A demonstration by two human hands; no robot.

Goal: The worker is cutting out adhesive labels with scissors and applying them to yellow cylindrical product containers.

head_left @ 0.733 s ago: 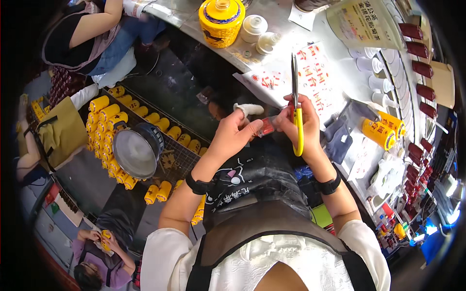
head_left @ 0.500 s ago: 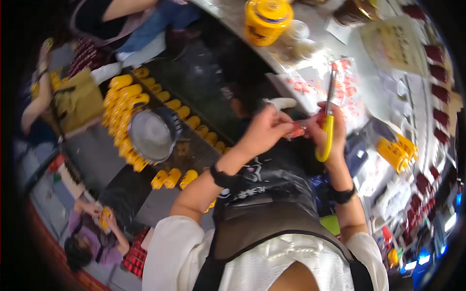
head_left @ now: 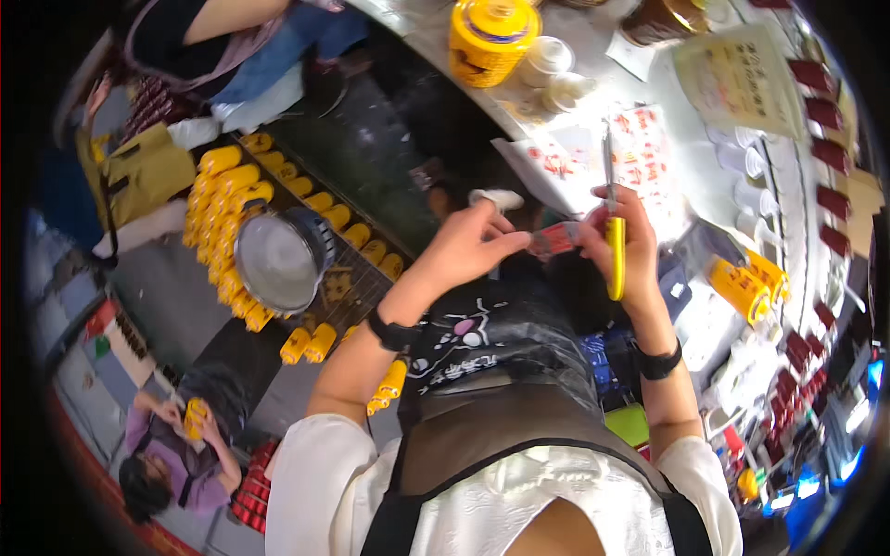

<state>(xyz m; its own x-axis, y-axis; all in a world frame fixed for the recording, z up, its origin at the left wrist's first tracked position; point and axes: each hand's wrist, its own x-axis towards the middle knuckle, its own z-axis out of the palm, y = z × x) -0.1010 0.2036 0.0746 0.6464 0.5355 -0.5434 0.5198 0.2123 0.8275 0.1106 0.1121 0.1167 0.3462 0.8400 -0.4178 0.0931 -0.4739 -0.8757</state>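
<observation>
In front of my apron, my left hand (head_left: 471, 246) pinches one end of a small clear piece with red print (head_left: 554, 239). The fingers of my right hand (head_left: 630, 243) are at its other end. Yellow-handled scissors (head_left: 616, 261) also sit in my right hand, their metal blades pointing away from me. Something white and rounded (head_left: 497, 198) shows by the fingers of my left hand; I cannot make out what it is. Beyond my right hand, a white sheet with red printed marks (head_left: 644, 153) lies on the table.
A lidded yellow jar (head_left: 493, 42) and small white cups (head_left: 549, 59) stand on the table. Two yellow jars (head_left: 740, 289) are at the right. On the left, a metal basin (head_left: 275, 261) stands among several yellow jars (head_left: 218, 199). A person in purple (head_left: 181, 454) handles a yellow jar, lower left.
My hands have moved slightly apart, so more of the red-printed piece shows between them. The scissors stand more upright. The whole view has shifted a little.
</observation>
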